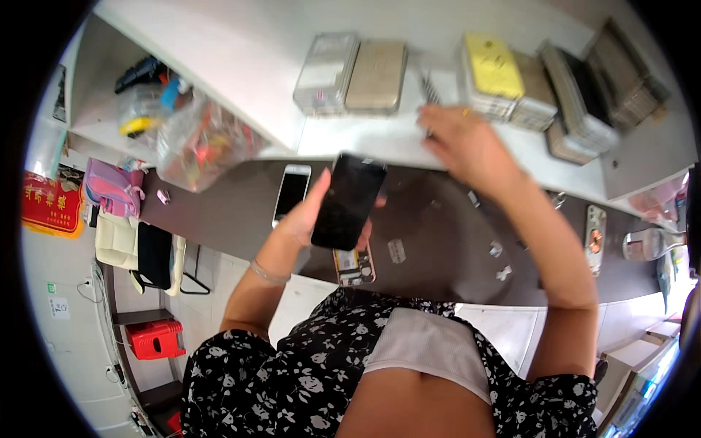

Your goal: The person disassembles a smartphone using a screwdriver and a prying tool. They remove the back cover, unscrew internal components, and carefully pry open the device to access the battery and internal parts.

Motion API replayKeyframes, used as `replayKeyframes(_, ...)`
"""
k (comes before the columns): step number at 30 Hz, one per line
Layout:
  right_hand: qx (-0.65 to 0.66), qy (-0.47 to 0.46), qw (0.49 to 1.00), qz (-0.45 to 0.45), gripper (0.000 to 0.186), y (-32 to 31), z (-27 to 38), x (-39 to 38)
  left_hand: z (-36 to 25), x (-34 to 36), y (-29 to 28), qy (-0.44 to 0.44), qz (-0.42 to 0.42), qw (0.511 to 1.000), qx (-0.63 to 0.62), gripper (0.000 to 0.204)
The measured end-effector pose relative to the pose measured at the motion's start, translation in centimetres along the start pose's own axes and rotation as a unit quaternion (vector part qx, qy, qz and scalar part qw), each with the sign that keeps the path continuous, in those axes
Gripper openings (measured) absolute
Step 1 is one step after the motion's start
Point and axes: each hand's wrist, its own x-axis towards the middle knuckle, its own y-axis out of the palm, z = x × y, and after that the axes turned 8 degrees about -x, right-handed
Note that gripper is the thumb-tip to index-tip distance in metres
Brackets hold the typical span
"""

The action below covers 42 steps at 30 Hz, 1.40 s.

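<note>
A black phone [347,203], screen up, is held in my left hand [303,223], thumb along its edge. Beside it a white phone [291,191] lies on the dark desk. Under the held phone is an opened phone [354,269] with its innards showing, partly hidden. My right hand [471,150] reaches onto the white shelf, fingers curled at a thin striped metallic item [429,86]; what exactly they grip is unclear. Near that hand sit a yellow-topped stack of cases [491,69] and a gold case [376,77].
Several more case stacks [577,95] fill the shelf's right. A bagged bundle [204,139] occupies the left cubby. Small scraps [496,250], a patterned phone case [595,241] and a clear bottle [642,244] lie rightward. A cream chair [117,241] stands left.
</note>
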Motion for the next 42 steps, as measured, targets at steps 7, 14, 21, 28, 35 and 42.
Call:
replayKeyframes(7, -0.216, 0.029, 0.976, 0.005, 0.027, -0.2, 1.6, -0.1, 0.6, -1.0, -3.6, 0.099, 0.146, 0.979, 0.106, 0.100)
replayKeyframes(14, 0.042, 0.069, 0.964, -0.252, 0.027, 0.9, 7.5, -3.7, 1.3, -2.6, -5.4, 0.197, 0.189, 0.959, 0.080, 0.064)
replayKeyframes(21, 0.104, 0.227, 0.960, -0.128, 0.020, 2.3, 15.8, -3.4, 0.7, -2.8, -5.7, 0.238, 0.138, 0.957, -0.090, 0.031)
replayKeyframes(28, 0.256, 0.208, 0.927, -0.180, 0.016, 4.8, 16.0, -1.7, -0.2, -4.4, -7.1, 0.256, 0.129, 0.935, -0.209, 0.037)
replayKeyframes(35, 0.154, 0.083, 0.959, -0.223, 0.014, 7.1, 14.1, -3.7, 0.0, -3.9, -7.3, 0.284, 0.042, 0.929, -0.235, 0.042)
replayKeyframes(42, 0.151, 0.053, 0.967, -0.199, 0.017, 7.7, 15.0, -3.8, -0.2, -4.6, -7.4, 0.272, 0.047, 0.937, -0.216, 0.049)
